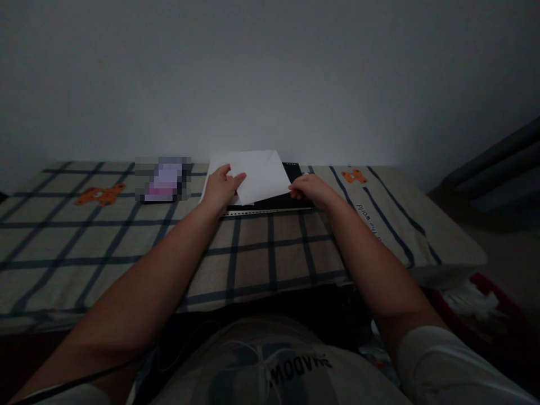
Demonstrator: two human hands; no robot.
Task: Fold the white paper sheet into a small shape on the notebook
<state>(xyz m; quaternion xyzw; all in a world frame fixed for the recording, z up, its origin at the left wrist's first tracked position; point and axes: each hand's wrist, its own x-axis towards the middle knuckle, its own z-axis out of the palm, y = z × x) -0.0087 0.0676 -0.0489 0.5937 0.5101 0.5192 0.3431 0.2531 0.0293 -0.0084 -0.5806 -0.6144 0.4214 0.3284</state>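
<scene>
A white sheet of paper (260,173) lies tilted over a flat black page or cover (276,201), which has a row of small holes along its near edge. My right hand (311,188) pinches the sheet's right corner between thumb and fingers, just above the black surface. At the left side, my left hand (223,187) rests on the paper with thumb and forefinger apart. More white paper shows beneath that hand. The underside of the sheet is hidden.
A checked cloth with bear prints (270,253) covers the table. To the left lies a phone (165,180), partly blurred out. A pale wall (270,73) rises behind. Below the table's right end stands a red bin (512,306) with white crumpled stuff inside.
</scene>
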